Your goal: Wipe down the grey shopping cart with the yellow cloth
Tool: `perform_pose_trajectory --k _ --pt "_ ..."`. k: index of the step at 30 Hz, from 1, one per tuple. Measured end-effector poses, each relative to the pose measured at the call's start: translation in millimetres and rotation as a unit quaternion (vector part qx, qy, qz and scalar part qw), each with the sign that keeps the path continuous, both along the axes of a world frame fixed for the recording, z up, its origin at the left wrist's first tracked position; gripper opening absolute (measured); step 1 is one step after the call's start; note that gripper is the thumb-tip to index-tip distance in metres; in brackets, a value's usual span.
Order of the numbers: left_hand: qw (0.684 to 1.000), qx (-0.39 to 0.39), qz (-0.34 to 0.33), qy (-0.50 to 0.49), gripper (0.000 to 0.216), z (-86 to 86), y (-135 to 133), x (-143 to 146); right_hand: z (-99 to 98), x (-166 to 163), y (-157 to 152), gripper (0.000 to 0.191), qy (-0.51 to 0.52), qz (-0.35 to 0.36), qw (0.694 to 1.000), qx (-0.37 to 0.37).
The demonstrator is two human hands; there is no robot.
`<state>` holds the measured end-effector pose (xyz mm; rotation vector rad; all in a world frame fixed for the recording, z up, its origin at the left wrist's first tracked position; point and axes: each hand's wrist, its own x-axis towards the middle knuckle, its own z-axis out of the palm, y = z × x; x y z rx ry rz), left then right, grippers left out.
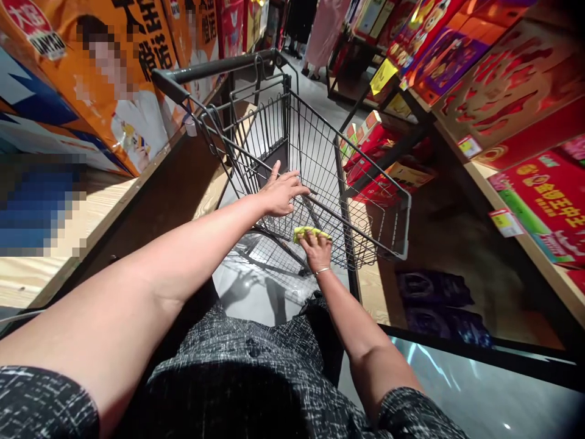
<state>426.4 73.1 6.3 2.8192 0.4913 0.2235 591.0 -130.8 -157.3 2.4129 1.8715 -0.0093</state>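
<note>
A black wire shopping cart point(315, 131) stands in front of me, its handle at the far left and its basket showing nothing inside. My left hand point(284, 190) lies over the near top rail, fingers stretched and thumb raised apart from them. Lower down, beside the cart's near wire side, my right hand point(316, 249) has its fingers closed on a yellow-green cloth point(313, 233). Whether the cloth touches the wires I cannot tell for sure.
Shelves with red gift boxes point(543, 198) line the right side, with purple packages point(434, 289) low down. Large orange packages point(105, 67) fill the left shelf. Farther down the aisle stands a person in a pink garment point(323, 33), beside another in dark clothes point(300, 21).
</note>
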Motion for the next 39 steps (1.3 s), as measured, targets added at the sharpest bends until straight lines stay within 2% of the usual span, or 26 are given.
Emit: perform_pose_trajectory --k 2,4,6,8,10,12,15,17,18,19,21,24,27,29,31,33,35,37,39 --pt "1.0 -0.007 -0.002 0.001 0.059 -0.4 0.9 1.3 -22.6 -3.1 -14.7 0.047 0.014 -0.031 0.996 -0.078" --pt "1.0 -0.009 0.0 0.008 0.06 -0.2 0.7 2.0 -34.3 -2.4 -27.1 0.042 0.016 -0.053 0.993 -0.1" --pt "1.0 -0.008 0.004 0.017 0.062 -0.2 -0.3 2.2 -33.6 1.8 -34.9 0.042 0.015 -0.065 0.992 -0.104" --pt "1.0 -0.003 0.009 0.018 0.064 -1.6 -1.1 2.1 -20.3 9.3 -39.0 0.045 0.01 -0.058 0.994 -0.087" --pt "1.0 0.006 0.013 0.011 0.064 -4.8 -1.3 2.1 3.9 19.4 -41.6 0.049 -0.007 -0.036 0.999 -0.026" --pt "1.0 0.015 0.017 0.001 0.063 -8.9 -1.1 2.3 34.7 30.9 -44.7 0.049 -0.032 -0.015 0.996 0.088" --pt "0.999 0.027 0.018 -0.012 0.062 -13.3 -1.4 2.3 77.5 47.1 -49.7 0.045 -0.075 -0.017 0.956 0.282" --pt "0.999 0.027 0.02 -0.016 0.062 -13.4 -2.5 1.9 91.7 55.0 -52.1 0.045 -0.091 -0.032 0.929 0.357" --pt "0.999 0.025 0.021 -0.015 0.063 -12.7 -3.2 1.7 92.3 57.6 -53.0 0.045 -0.09 -0.039 0.925 0.368" --pt "0.999 0.023 0.022 -0.012 0.064 -11.8 -3.8 1.4 88.5 59.2 -53.9 0.044 -0.084 -0.045 0.927 0.363" --pt "1.0 0.018 0.02 -0.006 0.065 -9.8 -4.6 1.2 68.7 59.9 -56.5 0.044 -0.061 -0.058 0.945 0.316" --pt "1.0 0.017 0.015 0.004 0.066 -8.5 -4.1 1.8 22.3 55.9 -63.4 0.046 -0.03 -0.087 0.973 0.212" --pt "1.0 0.02 0.012 0.008 0.068 -9.3 -2.8 2.7 -19.5 48.8 -70.3 0.049 -0.022 -0.117 0.987 0.105" --pt "1.0 0.024 0.011 0.005 0.07 -9.9 -2.5 3.0 -34.8 43.8 -71.6 0.047 -0.021 -0.128 0.991 0.041" --pt "0.999 0.029 0.013 0.001 0.07 -10.2 -2.5 3.0 -36.8 39.4 -69.5 0.044 -0.017 -0.124 0.992 0.006" --pt "0.999 0.033 0.016 0.003 0.07 -10.3 -2.3 3.1 -24.7 36.3 -65.2 0.044 -0.009 -0.106 0.994 0.004" --pt "0.999 0.038 0.018 0.006 0.069 -10.8 -1.5 3.5 0.3 34.2 -60.0 0.05 -0.005 -0.078 0.997 0.018" --pt "0.999 0.041 0.019 0.005 0.069 -11.5 -0.8 4.2 34.2 33.4 -54.0 0.057 -0.014 -0.046 0.995 0.087" --pt "0.999 0.043 0.021 0.003 0.069 -11.5 -2.0 4.6 70.1 34.4 -46.6 0.062 -0.035 -0.023 0.98 0.196"
